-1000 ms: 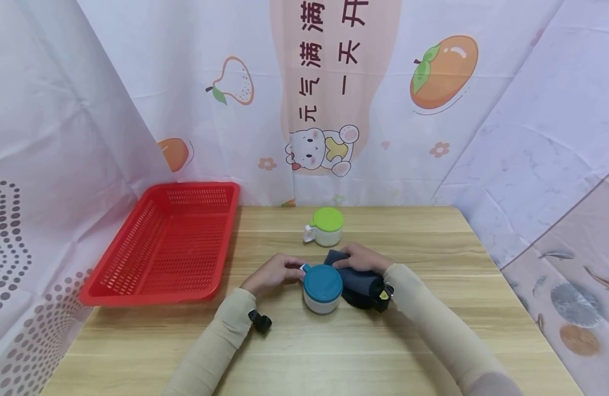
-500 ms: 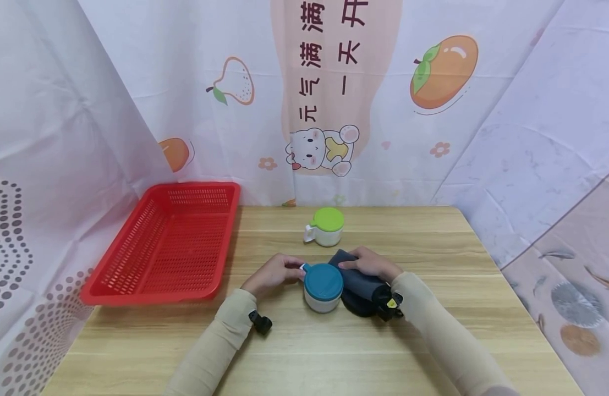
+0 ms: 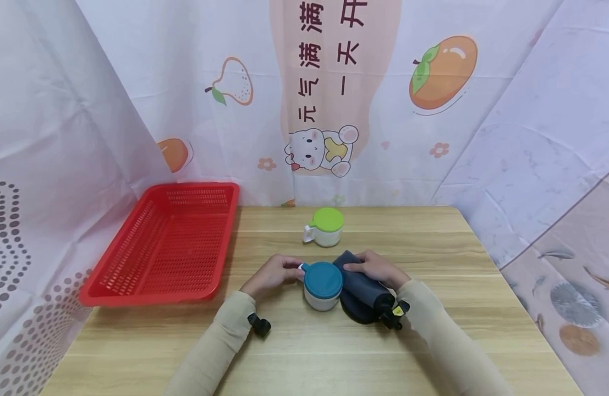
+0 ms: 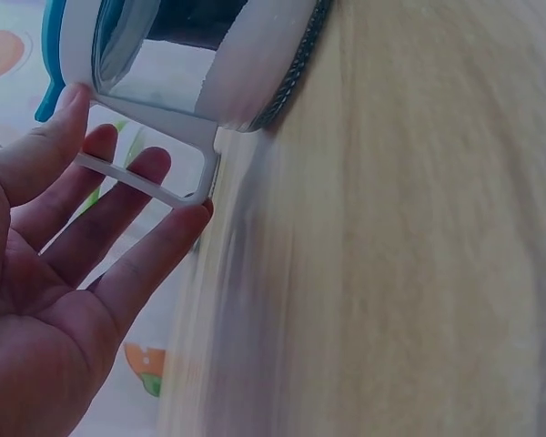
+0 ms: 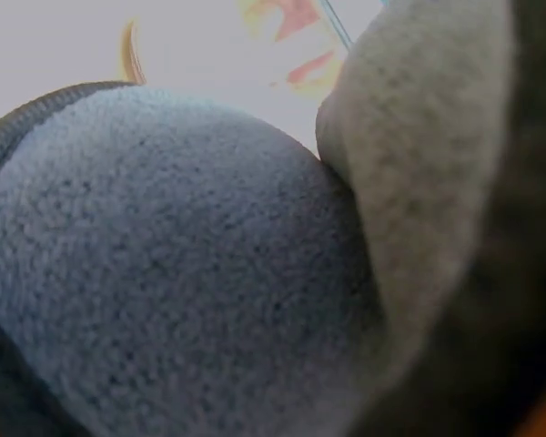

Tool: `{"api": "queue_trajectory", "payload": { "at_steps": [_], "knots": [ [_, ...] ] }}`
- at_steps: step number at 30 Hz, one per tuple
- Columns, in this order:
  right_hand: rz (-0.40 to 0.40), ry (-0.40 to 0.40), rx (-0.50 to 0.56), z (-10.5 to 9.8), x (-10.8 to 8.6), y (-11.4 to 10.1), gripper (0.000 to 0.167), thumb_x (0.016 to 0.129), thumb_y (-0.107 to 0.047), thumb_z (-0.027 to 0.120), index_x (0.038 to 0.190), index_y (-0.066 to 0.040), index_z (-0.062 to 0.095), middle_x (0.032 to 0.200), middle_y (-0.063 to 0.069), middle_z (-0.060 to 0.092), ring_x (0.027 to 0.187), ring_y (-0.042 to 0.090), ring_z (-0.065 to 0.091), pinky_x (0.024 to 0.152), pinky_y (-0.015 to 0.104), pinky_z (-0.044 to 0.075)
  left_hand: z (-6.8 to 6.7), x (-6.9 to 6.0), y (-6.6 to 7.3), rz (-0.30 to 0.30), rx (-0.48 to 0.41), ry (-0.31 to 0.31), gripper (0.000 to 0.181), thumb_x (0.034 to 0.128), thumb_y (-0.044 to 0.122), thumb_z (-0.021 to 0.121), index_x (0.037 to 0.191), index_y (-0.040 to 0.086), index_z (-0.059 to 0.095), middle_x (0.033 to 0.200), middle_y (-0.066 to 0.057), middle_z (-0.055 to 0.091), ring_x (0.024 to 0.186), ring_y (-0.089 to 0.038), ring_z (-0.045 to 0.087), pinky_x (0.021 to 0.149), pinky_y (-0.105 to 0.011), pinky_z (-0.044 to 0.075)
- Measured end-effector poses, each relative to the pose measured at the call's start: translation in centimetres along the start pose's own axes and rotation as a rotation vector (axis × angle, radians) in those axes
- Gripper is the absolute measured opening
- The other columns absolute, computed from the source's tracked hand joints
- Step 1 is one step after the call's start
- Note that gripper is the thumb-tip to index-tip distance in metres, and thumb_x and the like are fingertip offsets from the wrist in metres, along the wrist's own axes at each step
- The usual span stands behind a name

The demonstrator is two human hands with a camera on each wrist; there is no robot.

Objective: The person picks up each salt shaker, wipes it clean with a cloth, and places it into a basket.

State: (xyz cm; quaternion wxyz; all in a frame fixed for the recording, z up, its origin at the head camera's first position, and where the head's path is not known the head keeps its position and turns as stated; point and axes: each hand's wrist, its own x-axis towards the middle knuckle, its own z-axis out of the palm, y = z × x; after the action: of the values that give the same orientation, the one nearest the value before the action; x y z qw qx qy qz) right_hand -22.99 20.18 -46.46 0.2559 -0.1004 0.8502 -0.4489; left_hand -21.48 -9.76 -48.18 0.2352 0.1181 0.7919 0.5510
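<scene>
A lidded cup (image 3: 321,294) with a blue lid (image 3: 324,279) stands upright at the middle of the table. My left hand (image 3: 273,273) holds its white handle (image 4: 177,127); in the left wrist view the thumb lies near the lid and fingertips are around the handle. Right of the cup, my right hand (image 3: 378,268) grips a dark grey, fuzzy cloth piece (image 3: 366,289) with dark edging, partly rolled or folded. The cloth (image 5: 173,273) fills most of the right wrist view, hiding the right fingers there. A dark rounded part of it lies beside the cup.
Behind sits a second cup (image 3: 327,234) with a green lid and white handle. On the left, a red basket (image 3: 212,294) stands on the wooden table (image 3: 304,363). A printed curtain (image 3: 383,181) hangs along the table's back edge.
My right hand has moved right and slightly toward me, with the dark cloth shifting along. The left hand and the blue-lidded cup stay nearly in place.
</scene>
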Motion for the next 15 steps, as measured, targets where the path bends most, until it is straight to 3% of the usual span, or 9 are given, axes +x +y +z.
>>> {"api": "queue_trajectory", "payload": {
  "at_steps": [7,15],
  "knots": [
    [-0.017,0.034,-0.006,0.3,-0.8,0.1,0.046,0.094,-0.037,0.062,0.129,-0.006,0.062,0.123,0.013,0.066,0.108,0.022,0.060,0.092,0.037,0.047,0.1,-0.1,-0.2,0.004,-0.020,0.036,0.032,0.0918,0.021,0.068,0.122,0.011,0.068,0.112,-0.006,0.069,0.095,-0.015,0.061,0.089,-0.035,0.056],
    [-0.011,0.064,0.058,0.8,-1.6,0.3,0.033,0.095,-0.032,0.061,0.118,-0.009,0.067,0.104,0.008,0.067,0.087,0.019,0.057,0.075,0.030,0.044,0.3,-0.2,-0.2,0.019,-0.008,0.062,0.033,0.0913,0.022,0.068,0.121,0.008,0.068,0.111,-0.006,0.069,0.093,-0.014,0.062,0.085,-0.032,0.057]
  ]
}}
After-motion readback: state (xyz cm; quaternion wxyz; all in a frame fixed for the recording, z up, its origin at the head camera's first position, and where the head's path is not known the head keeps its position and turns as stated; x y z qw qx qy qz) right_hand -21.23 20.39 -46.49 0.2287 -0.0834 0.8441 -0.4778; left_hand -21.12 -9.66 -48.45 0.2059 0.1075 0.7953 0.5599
